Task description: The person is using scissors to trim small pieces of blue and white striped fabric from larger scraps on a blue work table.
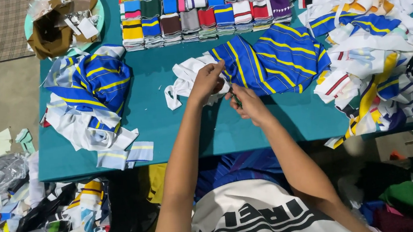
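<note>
A blue cloth with yellow stripes [275,59] lies spread on the teal table [165,120], with a white fabric piece [184,79] at its left end. My left hand [207,79] pinches the edge where the white piece meets the blue cloth. Just below it, my right hand [249,103] grips a small dark green-handled tool [234,97], likely snips, its tip at the cloth's edge. The tool is mostly hidden by my fingers.
A heap of blue-yellow and white cloths [93,100] sits at the left. A big pile of mixed scraps [374,45] fills the right side. Rows of folded striped ribs [204,7] line the far edge. A tray of scraps [63,21] stands back left; bags of offcuts [31,219] cover the floor.
</note>
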